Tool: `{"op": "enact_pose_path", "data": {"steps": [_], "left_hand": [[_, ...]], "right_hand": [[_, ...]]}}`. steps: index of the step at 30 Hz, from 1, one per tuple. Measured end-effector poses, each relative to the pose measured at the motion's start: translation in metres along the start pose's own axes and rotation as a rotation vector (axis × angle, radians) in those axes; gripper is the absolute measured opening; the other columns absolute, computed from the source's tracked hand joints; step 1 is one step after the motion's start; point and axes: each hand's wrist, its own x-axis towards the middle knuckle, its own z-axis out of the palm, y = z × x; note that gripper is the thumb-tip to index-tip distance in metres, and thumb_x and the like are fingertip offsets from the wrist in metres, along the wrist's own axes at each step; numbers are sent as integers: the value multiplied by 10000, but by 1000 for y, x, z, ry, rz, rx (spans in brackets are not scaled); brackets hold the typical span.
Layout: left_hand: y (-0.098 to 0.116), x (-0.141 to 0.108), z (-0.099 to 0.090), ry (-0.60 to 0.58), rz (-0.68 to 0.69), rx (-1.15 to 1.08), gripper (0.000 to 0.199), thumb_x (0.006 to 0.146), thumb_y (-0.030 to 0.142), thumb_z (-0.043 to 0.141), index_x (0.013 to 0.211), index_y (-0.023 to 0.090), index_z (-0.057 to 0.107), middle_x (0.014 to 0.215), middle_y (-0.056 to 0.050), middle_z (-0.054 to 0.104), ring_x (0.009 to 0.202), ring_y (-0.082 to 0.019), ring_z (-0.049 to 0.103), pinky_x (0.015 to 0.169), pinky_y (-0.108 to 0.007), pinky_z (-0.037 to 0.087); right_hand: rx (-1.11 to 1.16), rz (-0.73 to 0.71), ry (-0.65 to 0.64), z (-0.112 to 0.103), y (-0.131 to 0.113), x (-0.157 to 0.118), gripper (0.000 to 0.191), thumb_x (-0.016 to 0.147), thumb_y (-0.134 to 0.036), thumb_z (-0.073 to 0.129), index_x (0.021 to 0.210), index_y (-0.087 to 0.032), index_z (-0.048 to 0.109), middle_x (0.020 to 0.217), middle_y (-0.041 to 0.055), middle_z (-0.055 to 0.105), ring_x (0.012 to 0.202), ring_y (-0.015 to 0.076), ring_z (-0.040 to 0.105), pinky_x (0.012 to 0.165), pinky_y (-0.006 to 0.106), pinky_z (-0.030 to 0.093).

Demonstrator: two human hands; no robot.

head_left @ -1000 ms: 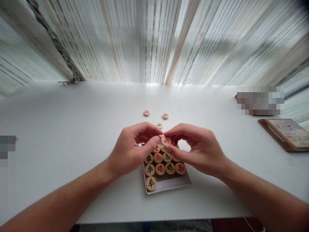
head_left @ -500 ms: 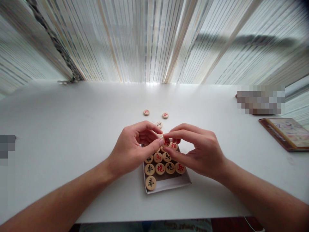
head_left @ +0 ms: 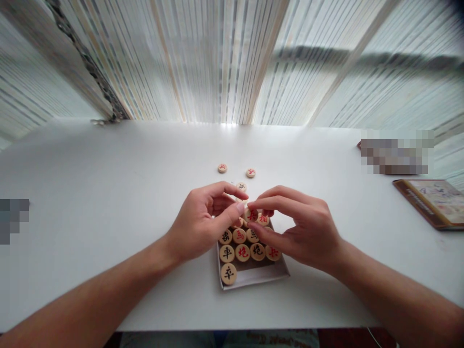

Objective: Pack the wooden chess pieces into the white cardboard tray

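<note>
My right hand (head_left: pixel 300 222) pinches a round wooden piece (head_left: pixel 251 215) with a red character between thumb and fingers, above the far part of a shallow box (head_left: pixel 250 276). Left of it is my left hand (head_left: pixel 206 220), thumb and index finger curved with a small gap between their tips. A pale piece (head_left: pixel 242 200) shows in that gap, partly hidden; it does not look gripped. Rows of round pieces lie in the box, among them a black-marked one (head_left: pixel 228 274) at the near left corner and a red-marked one (head_left: pixel 242 253). Both hands cover parts of the far rows.
Beyond the hands, two red-marked pieces (head_left: pixel 222 168) (head_left: pixel 250 172) and a black-marked one (head_left: pixel 241 187) lie on the white table (head_left: pixel 108 193). A flat brown-edged box or book (head_left: pixel 431 203) rests at the right. Striped curtains (head_left: pixel 203 63) hang behind the table.
My left thumb has drawn back slightly to the left from the red-marked piece, which stays in my right hand. The whole view has shifted a little.
</note>
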Motion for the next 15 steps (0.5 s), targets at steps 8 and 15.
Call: {"op": "enact_pose_path", "data": {"steps": [8, 15], "left_hand": [[5, 4, -2, 105, 118, 48, 79, 933, 179, 713, 982, 130, 750, 859, -60, 808, 771, -159, 788, 662, -218, 643], [5, 5, -1, 141, 134, 65, 77, 921, 168, 708, 968, 123, 750, 795, -49, 790, 766, -169, 788, 638, -221, 640]], "right_hand": [[32, 28, -60, 1, -1, -3, 115, 909, -189, 800, 1021, -193, 770, 922, 64, 782, 722, 152, 715, 661, 273, 586], [106, 5, -260, -4, -2, -3, 108, 884, -171, 822, 977, -155, 768, 873, 58, 756, 773, 155, 678, 697, 265, 533]]}}
